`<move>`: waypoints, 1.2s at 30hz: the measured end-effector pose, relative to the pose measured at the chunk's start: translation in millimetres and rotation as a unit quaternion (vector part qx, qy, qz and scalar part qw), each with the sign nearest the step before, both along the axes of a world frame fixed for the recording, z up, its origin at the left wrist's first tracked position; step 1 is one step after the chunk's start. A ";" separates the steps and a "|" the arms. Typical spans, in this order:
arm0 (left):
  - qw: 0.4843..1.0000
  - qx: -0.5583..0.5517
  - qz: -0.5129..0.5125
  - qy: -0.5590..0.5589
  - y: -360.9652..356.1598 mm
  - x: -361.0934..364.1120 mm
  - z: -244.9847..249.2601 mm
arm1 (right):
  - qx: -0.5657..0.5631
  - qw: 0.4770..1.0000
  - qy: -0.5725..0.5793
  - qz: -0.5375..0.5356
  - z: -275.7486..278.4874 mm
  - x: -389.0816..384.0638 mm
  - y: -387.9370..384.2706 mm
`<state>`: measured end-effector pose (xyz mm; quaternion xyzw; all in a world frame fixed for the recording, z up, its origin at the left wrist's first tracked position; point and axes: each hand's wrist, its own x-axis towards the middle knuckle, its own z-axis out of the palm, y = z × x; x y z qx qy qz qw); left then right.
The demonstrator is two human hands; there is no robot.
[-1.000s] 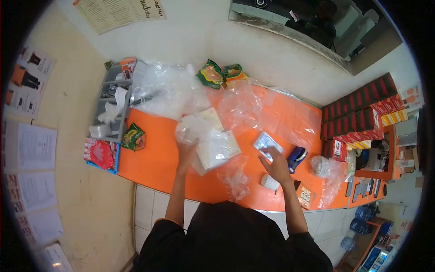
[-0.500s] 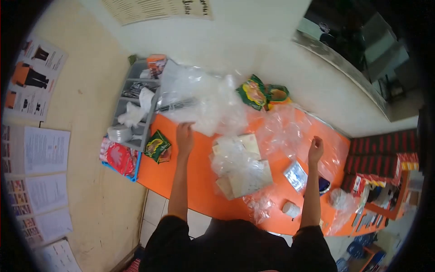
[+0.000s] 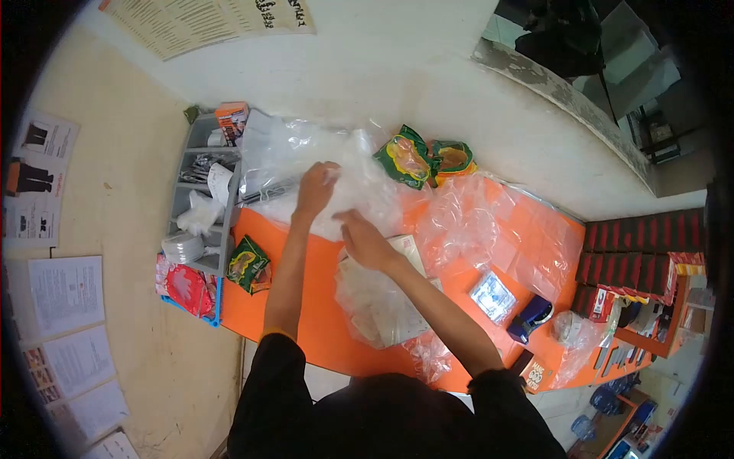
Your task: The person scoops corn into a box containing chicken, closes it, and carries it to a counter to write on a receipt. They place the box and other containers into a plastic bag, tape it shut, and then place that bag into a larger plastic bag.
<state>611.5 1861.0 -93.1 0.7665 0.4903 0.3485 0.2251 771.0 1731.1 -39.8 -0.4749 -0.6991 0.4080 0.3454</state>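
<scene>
My left hand (image 3: 316,190) is over the pile of clear plastic bags (image 3: 359,164) at the back of the orange table. Its fingers are pinched, with a pale bit of film at their tips that blends into the pile. To its right and nearer me, my right hand (image 3: 364,242) reaches leftward with bent fingers apart and nothing visible in them. Below that hand lie cream paper packets (image 3: 407,252) under a clear plastic wrap (image 3: 359,298). My right forearm crosses over part of them.
A grey compartment organizer (image 3: 177,172) with cutlery and lids stands at left. Green snack packs (image 3: 405,157) rest against the wall, another (image 3: 248,262) near the organizer. A purple tape dispenser (image 3: 530,320), a silvery packet (image 3: 492,297) and stacked red-black boxes (image 3: 642,237) are at right.
My right hand has swung left across the table, close to my left hand. My left hand has moved farther back over the plastic bags. The camera view has shifted slightly.
</scene>
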 end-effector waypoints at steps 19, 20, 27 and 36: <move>0.850 -0.457 0.091 -0.245 -201.1 2.3 109.5 | 0.170 0.975 -0.136 -0.032 8.0 -15.3 48.5; 0.811 -0.411 0.073 -0.410 -198.3 6.3 77.6 | 0.178 0.976 -0.122 -0.019 20.1 -13.2 35.6; 0.782 -0.274 0.128 -0.545 -148.8 34.2 32.1 | 0.265 0.945 -0.186 -0.055 37.8 -2.3 -31.3; 0.831 -0.250 0.139 -0.477 -118.9 52.6 42.3 | 0.287 0.930 -0.149 -0.177 83.3 19.1 -54.6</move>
